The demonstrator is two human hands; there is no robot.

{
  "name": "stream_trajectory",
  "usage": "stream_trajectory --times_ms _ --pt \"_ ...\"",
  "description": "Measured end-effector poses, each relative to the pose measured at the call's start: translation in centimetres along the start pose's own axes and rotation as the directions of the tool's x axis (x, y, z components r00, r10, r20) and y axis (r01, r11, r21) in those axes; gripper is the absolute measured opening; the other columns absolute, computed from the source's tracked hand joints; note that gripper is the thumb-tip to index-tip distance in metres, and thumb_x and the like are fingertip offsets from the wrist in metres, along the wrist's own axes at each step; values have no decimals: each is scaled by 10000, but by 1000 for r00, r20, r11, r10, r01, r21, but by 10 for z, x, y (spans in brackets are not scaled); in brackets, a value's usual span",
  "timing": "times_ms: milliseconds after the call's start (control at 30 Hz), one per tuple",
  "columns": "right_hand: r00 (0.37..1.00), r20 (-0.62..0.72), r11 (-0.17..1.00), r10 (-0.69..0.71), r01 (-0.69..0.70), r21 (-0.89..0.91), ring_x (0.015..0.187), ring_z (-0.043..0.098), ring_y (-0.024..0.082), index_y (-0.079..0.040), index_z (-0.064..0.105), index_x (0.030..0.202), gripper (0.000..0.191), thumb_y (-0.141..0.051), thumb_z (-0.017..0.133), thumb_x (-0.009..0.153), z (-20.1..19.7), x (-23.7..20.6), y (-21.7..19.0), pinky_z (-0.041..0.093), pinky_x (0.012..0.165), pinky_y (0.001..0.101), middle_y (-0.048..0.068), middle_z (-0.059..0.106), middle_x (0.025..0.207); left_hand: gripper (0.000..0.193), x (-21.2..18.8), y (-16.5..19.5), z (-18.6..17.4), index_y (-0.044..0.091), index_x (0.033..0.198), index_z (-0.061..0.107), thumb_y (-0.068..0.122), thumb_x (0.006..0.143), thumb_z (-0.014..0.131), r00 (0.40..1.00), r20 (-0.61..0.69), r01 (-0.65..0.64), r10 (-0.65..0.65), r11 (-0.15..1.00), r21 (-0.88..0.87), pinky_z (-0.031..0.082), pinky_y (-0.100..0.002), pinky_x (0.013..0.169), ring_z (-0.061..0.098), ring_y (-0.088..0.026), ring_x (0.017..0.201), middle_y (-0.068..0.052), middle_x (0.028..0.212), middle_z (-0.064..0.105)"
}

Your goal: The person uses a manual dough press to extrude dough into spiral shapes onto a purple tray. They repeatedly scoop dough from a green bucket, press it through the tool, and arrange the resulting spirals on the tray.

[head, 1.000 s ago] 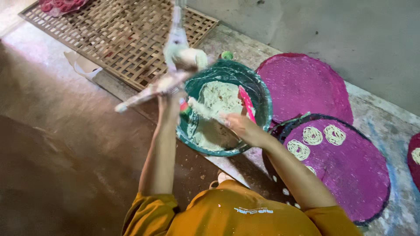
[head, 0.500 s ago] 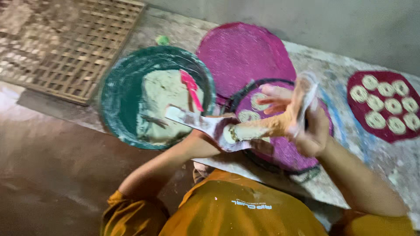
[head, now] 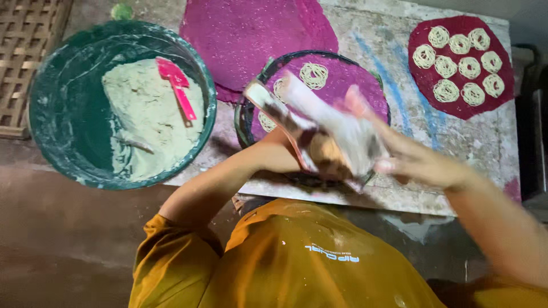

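Both hands hold a dough-smeared wooden press (head: 319, 134), blurred by motion, just above a round tray (head: 246, 122) lined with purple cloth. My left hand (head: 278, 149) grips the press from underneath and is mostly hidden by it. My right hand (head: 416, 161) clasps its right side, fingers stretched along it. Three pale dough spirals (head: 313, 75) lie on the tray's cloth, partly hidden behind the press.
A green basin (head: 54, 122) at the left holds pale dough (head: 151, 122) and a pink scoop (head: 178, 90). A bare purple mat (head: 257, 34) lies behind the tray. A dark red mat (head: 502, 100) with several spirals sits at the right. A wooden lattice (head: 23, 57) is far left.
The press came from above the basin across to the purple tray. My right hand left the basin and joined my left on the press. The view shifted right.
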State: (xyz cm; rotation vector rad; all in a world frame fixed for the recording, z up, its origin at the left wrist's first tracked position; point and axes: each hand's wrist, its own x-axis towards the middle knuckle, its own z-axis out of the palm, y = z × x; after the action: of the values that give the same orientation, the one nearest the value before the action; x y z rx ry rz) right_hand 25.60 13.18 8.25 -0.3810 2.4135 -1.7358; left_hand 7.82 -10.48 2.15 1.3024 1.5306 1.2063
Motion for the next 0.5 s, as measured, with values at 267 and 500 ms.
stream_trajectory --times_ms 267,500 --pt "827 433 537 359 -562 629 1167 584 283 14 350 1597 998 -726 464 938 -10 -80 59 464 961 431 181 584 1342 926 37 -14 -1 199 1567 405 347 789 884 862 -249 -382 441 243 -892 453 -436 1234 453 -290 1489 -127 1602 417" --pt "637 415 550 650 -771 322 1146 696 270 -46 413 1526 942 -731 315 887 -38 -79 67 536 1002 432 179 716 1287 446 87 -72 39 128 1306 582 246 886 673 845 -430 -423 318 -95 -901 467 -386 1093 564 -255 1166 -76 1144 586"
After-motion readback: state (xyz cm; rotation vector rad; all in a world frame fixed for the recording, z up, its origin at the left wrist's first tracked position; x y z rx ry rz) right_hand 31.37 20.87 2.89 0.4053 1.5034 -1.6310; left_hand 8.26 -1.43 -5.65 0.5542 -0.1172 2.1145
